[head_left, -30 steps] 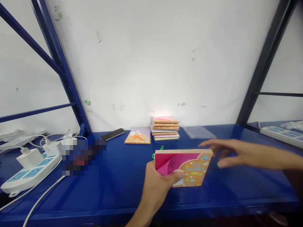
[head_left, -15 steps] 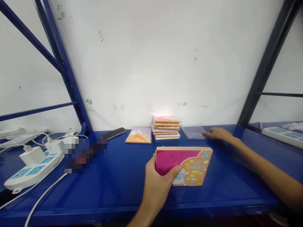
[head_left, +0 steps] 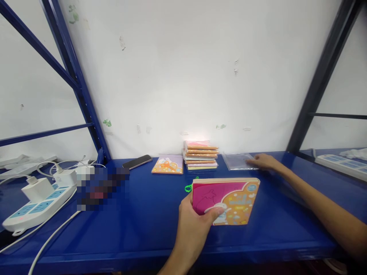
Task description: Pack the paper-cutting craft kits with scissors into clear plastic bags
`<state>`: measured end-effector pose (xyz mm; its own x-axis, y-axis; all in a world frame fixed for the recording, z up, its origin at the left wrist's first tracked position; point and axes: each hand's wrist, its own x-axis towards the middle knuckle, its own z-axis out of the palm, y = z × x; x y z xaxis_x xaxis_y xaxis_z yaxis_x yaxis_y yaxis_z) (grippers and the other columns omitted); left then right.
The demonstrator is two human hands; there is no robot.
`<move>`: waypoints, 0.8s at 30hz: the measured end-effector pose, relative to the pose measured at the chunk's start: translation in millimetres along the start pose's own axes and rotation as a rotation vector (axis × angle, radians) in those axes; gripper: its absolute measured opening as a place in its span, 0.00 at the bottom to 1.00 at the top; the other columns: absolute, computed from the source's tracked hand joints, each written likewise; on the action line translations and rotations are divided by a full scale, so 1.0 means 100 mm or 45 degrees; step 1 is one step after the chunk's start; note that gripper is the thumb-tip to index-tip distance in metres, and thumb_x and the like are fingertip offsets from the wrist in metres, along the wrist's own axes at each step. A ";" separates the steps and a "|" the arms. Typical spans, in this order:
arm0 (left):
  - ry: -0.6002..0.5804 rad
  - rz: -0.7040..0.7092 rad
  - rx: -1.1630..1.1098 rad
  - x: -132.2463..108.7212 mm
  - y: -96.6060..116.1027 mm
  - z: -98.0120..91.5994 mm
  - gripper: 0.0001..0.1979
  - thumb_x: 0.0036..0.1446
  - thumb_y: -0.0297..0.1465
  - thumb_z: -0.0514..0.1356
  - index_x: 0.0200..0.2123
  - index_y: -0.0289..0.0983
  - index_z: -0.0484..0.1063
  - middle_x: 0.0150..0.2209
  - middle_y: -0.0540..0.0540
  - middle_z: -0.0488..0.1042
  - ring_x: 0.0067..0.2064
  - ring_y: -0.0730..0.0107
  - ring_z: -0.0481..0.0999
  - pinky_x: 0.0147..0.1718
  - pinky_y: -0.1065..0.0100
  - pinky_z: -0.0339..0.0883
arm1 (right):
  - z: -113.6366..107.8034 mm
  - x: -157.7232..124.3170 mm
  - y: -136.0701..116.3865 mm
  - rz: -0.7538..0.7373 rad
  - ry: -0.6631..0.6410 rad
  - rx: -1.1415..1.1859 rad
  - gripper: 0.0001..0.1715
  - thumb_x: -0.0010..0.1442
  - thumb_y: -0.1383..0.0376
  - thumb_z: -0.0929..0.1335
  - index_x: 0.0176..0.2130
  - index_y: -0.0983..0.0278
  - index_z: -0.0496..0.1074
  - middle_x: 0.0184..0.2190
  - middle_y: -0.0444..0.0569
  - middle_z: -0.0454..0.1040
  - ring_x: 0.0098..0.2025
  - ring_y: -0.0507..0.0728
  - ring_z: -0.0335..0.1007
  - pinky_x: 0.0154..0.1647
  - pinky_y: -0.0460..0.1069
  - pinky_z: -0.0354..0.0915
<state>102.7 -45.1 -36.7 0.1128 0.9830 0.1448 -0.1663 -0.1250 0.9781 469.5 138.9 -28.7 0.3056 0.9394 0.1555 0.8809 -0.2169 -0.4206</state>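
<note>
My left hand [head_left: 195,217] is closed around the left side of a small thick book [head_left: 239,202], its thumb across the front. The book has a pink and orange cartoon cover and is held upright near the table's front. At the back right, my right hand [head_left: 262,161] pinches the right edge of a flat clear plastic bag [head_left: 236,161] lying on the table. Just behind the book shows a green loop [head_left: 188,188], like a scissors handle; the rest is hidden.
A stack of wrapped booklets [head_left: 201,156] stands against the wall. Left of it lie one wrapped booklet [head_left: 168,164] and a phone [head_left: 137,162]. A power strip [head_left: 37,210] with plugs and white cables occupies the left side; another power strip [head_left: 344,165] is far right.
The plastic bag has slid slightly right with my right hand. My left hand and the book have shifted a little right, uncovering more of the green loop.
</note>
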 end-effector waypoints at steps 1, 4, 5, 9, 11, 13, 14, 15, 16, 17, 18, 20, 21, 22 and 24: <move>0.013 -0.001 -0.033 0.02 0.01 -0.01 0.21 0.46 0.31 0.75 0.44 0.32 0.81 0.42 0.39 0.86 0.44 0.49 0.84 0.43 0.59 0.78 | -0.10 -0.04 0.00 -0.026 -0.013 0.077 0.23 0.55 0.49 0.72 0.20 0.61 0.68 0.24 0.58 0.79 0.30 0.68 0.79 0.35 0.58 0.72; 0.077 -0.026 -0.165 0.07 0.11 -0.07 0.24 0.45 0.34 0.77 0.45 0.30 0.80 0.42 0.36 0.85 0.42 0.47 0.85 0.42 0.55 0.80 | -0.47 -0.30 -0.06 -0.089 0.030 0.308 0.25 0.59 0.48 0.70 0.21 0.57 0.60 0.32 0.59 0.83 0.33 0.66 0.80 0.33 0.55 0.73; 0.098 -0.033 -0.211 0.09 0.18 -0.10 0.26 0.45 0.35 0.77 0.46 0.30 0.79 0.42 0.36 0.85 0.42 0.47 0.85 0.42 0.54 0.80 | -0.59 -0.45 -0.11 -0.114 0.088 0.377 0.26 0.62 0.47 0.68 0.22 0.57 0.57 0.38 0.58 0.84 0.37 0.65 0.81 0.35 0.54 0.73; 0.133 0.014 -0.368 0.08 0.49 -0.25 0.31 0.47 0.35 0.77 0.53 0.31 0.77 0.47 0.35 0.84 0.44 0.46 0.85 0.45 0.53 0.80 | -0.84 -1.23 -0.51 -0.220 0.350 0.623 0.30 0.59 0.43 0.71 0.23 0.57 0.56 0.40 0.54 0.84 0.44 0.70 0.81 0.36 0.56 0.73; 0.139 0.000 -0.393 0.04 0.60 -0.32 0.32 0.46 0.35 0.77 0.54 0.32 0.77 0.47 0.34 0.84 0.44 0.46 0.85 0.44 0.54 0.81 | -0.81 -1.58 -0.78 -0.296 0.404 0.768 0.32 0.58 0.43 0.72 0.22 0.58 0.55 0.37 0.52 0.83 0.39 0.69 0.82 0.34 0.58 0.75; 0.136 -0.029 -0.392 0.02 0.66 -0.36 0.33 0.45 0.35 0.78 0.55 0.33 0.77 0.47 0.34 0.84 0.43 0.46 0.86 0.43 0.54 0.81 | -0.73 -1.84 -1.03 -0.392 0.339 0.839 0.31 0.58 0.42 0.71 0.22 0.57 0.57 0.37 0.51 0.83 0.37 0.67 0.82 0.33 0.57 0.75; 0.144 -0.029 -0.389 0.01 0.67 -0.38 0.33 0.44 0.35 0.78 0.55 0.33 0.77 0.47 0.34 0.84 0.43 0.46 0.86 0.43 0.53 0.81 | -0.70 -1.93 -1.13 -0.431 0.284 0.892 0.31 0.57 0.41 0.72 0.22 0.58 0.57 0.37 0.51 0.83 0.36 0.67 0.82 0.31 0.56 0.74; 0.156 -0.019 -0.382 0.01 0.67 -0.39 0.34 0.44 0.35 0.78 0.55 0.33 0.77 0.47 0.34 0.84 0.43 0.46 0.86 0.43 0.53 0.81 | -0.67 -2.00 -1.21 -0.467 0.229 0.940 0.31 0.57 0.41 0.72 0.21 0.58 0.59 0.37 0.51 0.83 0.36 0.66 0.82 0.30 0.54 0.74; 0.174 -0.002 -0.371 0.02 0.67 -0.40 0.34 0.44 0.35 0.78 0.55 0.33 0.77 0.47 0.34 0.84 0.43 0.46 0.86 0.43 0.53 0.81 | -0.66 -2.06 -1.27 -0.500 0.178 0.991 0.30 0.57 0.42 0.72 0.21 0.58 0.60 0.36 0.51 0.83 0.36 0.66 0.81 0.30 0.53 0.74; 0.199 0.019 -0.360 0.03 0.67 -0.41 0.34 0.44 0.34 0.78 0.55 0.33 0.77 0.46 0.34 0.84 0.43 0.46 0.86 0.43 0.53 0.82 | -0.65 -2.10 -1.31 -0.531 0.133 1.038 0.29 0.57 0.42 0.72 0.22 0.58 0.63 0.36 0.52 0.83 0.36 0.65 0.81 0.30 0.53 0.74; 0.223 0.040 -0.350 0.04 0.67 -0.43 0.35 0.44 0.34 0.78 0.55 0.32 0.77 0.47 0.34 0.84 0.43 0.46 0.86 0.43 0.53 0.82 | -0.66 -2.13 -1.33 -0.554 0.091 1.083 0.27 0.58 0.43 0.72 0.23 0.59 0.66 0.36 0.52 0.83 0.36 0.65 0.81 0.30 0.52 0.74; 0.268 0.055 -0.340 0.08 0.68 -0.47 0.35 0.43 0.33 0.78 0.56 0.32 0.76 0.47 0.34 0.84 0.43 0.46 0.86 0.43 0.53 0.82 | -0.68 -2.17 -1.36 -0.570 0.036 1.171 0.24 0.60 0.44 0.72 0.26 0.60 0.72 0.38 0.54 0.84 0.36 0.64 0.80 0.31 0.52 0.73; 0.291 0.055 -0.340 0.10 0.68 -0.49 0.36 0.44 0.32 0.78 0.57 0.32 0.76 0.47 0.34 0.84 0.43 0.47 0.86 0.43 0.54 0.82 | -0.68 -2.17 -1.36 -0.564 0.023 1.215 0.23 0.60 0.45 0.72 0.28 0.60 0.74 0.39 0.55 0.84 0.35 0.63 0.80 0.31 0.52 0.73; 0.312 0.052 -0.341 0.12 0.68 -0.51 0.36 0.44 0.31 0.78 0.57 0.33 0.75 0.47 0.35 0.84 0.43 0.48 0.86 0.42 0.54 0.82 | -0.69 -2.17 -1.35 -0.559 0.021 1.258 0.23 0.61 0.45 0.72 0.30 0.61 0.76 0.40 0.55 0.84 0.35 0.62 0.80 0.31 0.51 0.72; 0.329 0.043 -0.336 0.14 0.68 -0.56 0.35 0.45 0.30 0.78 0.57 0.34 0.75 0.48 0.35 0.84 0.42 0.50 0.86 0.41 0.56 0.83 | -0.70 -2.15 -1.34 -0.555 0.025 1.328 0.22 0.61 0.46 0.72 0.31 0.61 0.79 0.39 0.56 0.84 0.34 0.61 0.80 0.30 0.51 0.71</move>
<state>38.1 -31.8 23.3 -0.1424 0.9847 0.1007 -0.4161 -0.1519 0.8966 311.1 -52.6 56.5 0.0594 0.8744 0.4815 0.1849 0.4644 -0.8661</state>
